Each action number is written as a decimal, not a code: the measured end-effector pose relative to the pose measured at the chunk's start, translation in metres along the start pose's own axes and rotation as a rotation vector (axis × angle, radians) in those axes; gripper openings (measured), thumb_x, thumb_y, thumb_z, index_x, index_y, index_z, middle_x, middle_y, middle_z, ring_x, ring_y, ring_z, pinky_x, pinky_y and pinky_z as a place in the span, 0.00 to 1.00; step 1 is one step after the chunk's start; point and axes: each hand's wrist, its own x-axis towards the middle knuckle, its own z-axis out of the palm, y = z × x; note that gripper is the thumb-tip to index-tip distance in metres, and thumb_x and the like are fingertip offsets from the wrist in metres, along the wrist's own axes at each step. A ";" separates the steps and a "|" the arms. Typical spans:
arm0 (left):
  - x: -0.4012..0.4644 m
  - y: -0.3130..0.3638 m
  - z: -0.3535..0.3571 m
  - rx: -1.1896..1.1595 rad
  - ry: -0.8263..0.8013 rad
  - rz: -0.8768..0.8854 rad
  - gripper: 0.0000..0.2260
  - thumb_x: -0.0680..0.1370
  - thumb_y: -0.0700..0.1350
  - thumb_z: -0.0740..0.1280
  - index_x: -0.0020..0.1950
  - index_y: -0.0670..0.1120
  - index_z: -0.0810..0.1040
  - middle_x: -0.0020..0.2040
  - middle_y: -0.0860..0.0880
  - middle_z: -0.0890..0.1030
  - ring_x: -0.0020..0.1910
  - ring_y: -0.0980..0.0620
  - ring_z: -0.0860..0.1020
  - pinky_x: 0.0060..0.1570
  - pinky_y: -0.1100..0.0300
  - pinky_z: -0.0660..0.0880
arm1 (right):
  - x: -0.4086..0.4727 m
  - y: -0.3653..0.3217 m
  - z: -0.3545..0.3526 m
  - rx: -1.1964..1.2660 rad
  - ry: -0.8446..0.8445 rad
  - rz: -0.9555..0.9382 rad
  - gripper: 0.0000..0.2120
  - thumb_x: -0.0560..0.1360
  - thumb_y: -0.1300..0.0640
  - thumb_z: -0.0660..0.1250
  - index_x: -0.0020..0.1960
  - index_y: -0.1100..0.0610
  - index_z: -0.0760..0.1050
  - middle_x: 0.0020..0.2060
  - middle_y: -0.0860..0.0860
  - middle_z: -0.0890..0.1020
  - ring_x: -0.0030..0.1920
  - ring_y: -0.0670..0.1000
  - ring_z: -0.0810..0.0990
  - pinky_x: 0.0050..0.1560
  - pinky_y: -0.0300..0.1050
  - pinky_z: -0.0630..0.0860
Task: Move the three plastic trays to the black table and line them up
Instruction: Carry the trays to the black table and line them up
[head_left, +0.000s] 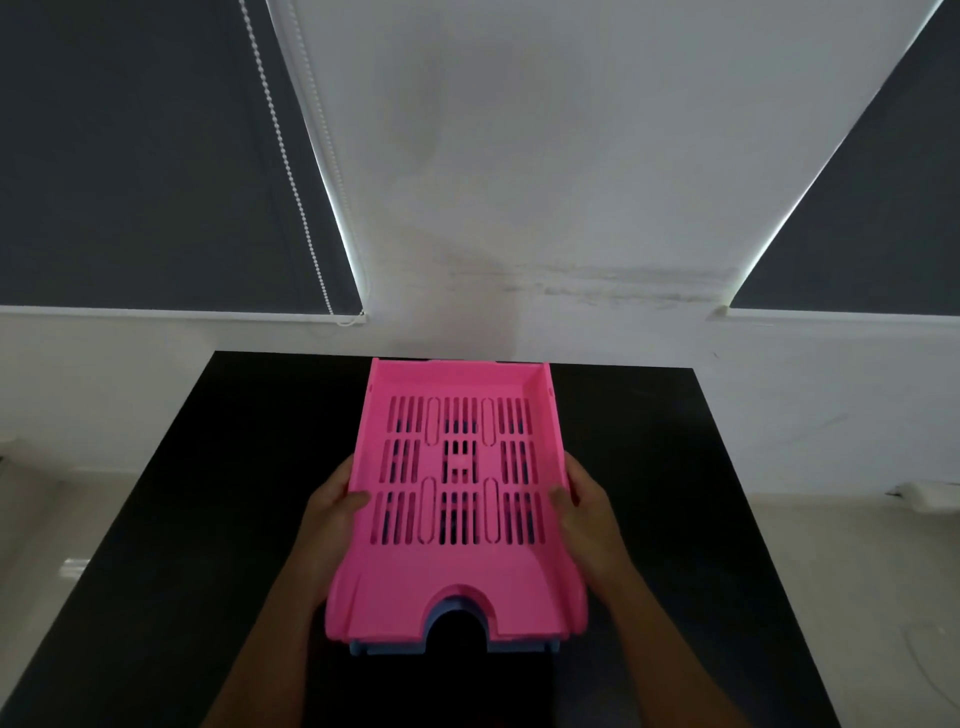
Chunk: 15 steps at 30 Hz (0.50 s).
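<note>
The left hand and right hand each grip a long side of the pink tray, held over the black counter; a blue tray shows beneath it, nested. Whether a third tray sits in the stack cannot be told. Risk: lifting the pink tray alone may drag the blue tray up by friction, then drop it; an uneven grip may tilt the stack.

Your body in view: left hand, right hand, both bare; forearms unsleeved; no rings visible.
</note>
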 end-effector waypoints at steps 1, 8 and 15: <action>-0.001 0.005 0.003 0.002 0.013 0.015 0.22 0.80 0.36 0.60 0.63 0.60 0.78 0.48 0.47 0.86 0.42 0.47 0.85 0.39 0.52 0.82 | 0.000 -0.003 -0.005 0.002 0.006 -0.006 0.14 0.81 0.51 0.64 0.65 0.42 0.77 0.54 0.44 0.86 0.52 0.46 0.86 0.45 0.39 0.83; 0.002 0.026 0.083 -0.005 -0.042 0.119 0.18 0.80 0.38 0.63 0.69 0.51 0.75 0.58 0.42 0.84 0.54 0.39 0.83 0.56 0.38 0.78 | -0.001 -0.023 -0.087 -0.037 0.101 -0.029 0.15 0.80 0.54 0.64 0.64 0.41 0.78 0.53 0.43 0.86 0.51 0.46 0.87 0.45 0.45 0.85; 0.013 -0.002 0.189 0.115 -0.168 0.074 0.34 0.76 0.57 0.68 0.79 0.55 0.57 0.79 0.47 0.63 0.74 0.46 0.65 0.72 0.38 0.61 | -0.012 -0.011 -0.188 -0.152 0.251 0.008 0.16 0.82 0.59 0.60 0.66 0.48 0.77 0.54 0.52 0.86 0.52 0.55 0.86 0.55 0.61 0.82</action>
